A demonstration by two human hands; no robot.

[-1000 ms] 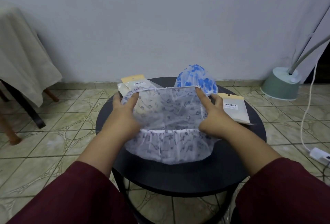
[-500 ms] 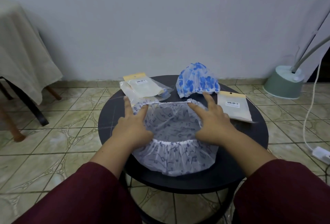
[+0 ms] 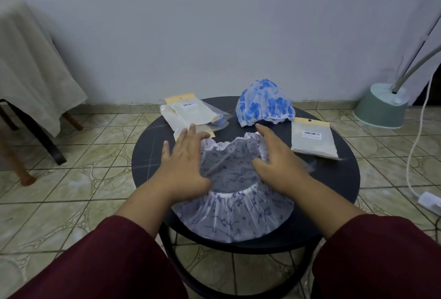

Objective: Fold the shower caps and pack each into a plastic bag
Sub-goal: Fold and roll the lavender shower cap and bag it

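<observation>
The pale printed shower cap [image 3: 232, 205] lies spread on the near half of the round dark surface [image 3: 334, 179], its near edge drooping over the rim. Both hands press it flat with fingers straight and apart — the left hand [image 3: 183, 162] on its left side, the right hand [image 3: 278, 160] on its right; neither grip is clamped on anything. The film looks light, limp and slippery, so the gathered elastic hem [image 3: 226, 142] seems the surest hold for folding.

A home room: tiled floor [image 3: 71, 186], cloth-draped table [image 3: 31, 60], floor lamp base [image 3: 381, 107].
</observation>
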